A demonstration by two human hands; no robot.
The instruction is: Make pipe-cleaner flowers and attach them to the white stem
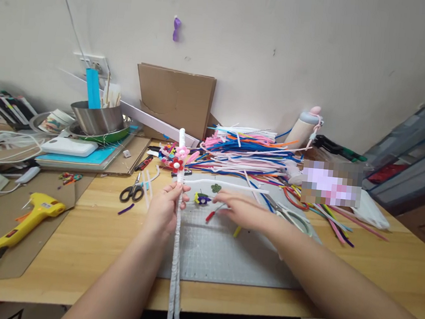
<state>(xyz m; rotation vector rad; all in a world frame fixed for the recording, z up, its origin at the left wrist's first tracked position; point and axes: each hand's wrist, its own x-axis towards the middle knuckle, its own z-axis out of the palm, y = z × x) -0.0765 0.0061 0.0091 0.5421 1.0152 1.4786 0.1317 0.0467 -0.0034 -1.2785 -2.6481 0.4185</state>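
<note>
My left hand (168,205) is closed around a long white fuzzy-wrapped stem (177,236), held upright over the mat. A pink flower (181,153) and a red flower (176,164) with white centres sit on its upper part; the lower end splits into two strands. My right hand (232,206) reaches low over the mat, fingers stretched and apart, slightly blurred. Just left of its fingertips lies a purple and yellow flower (203,198). A red-tipped thin piece (210,217) is below them, and a green leaf-like piece (216,188) lies above.
A grey cutting mat (218,260) covers the table's middle. Behind it pile many pipe cleaners (246,158). Black scissors (131,192) lie left; pale-handled scissors (293,217) lie right. A yellow glue gun (30,217), a metal bowl (98,118) and a bottle (301,130) stand around.
</note>
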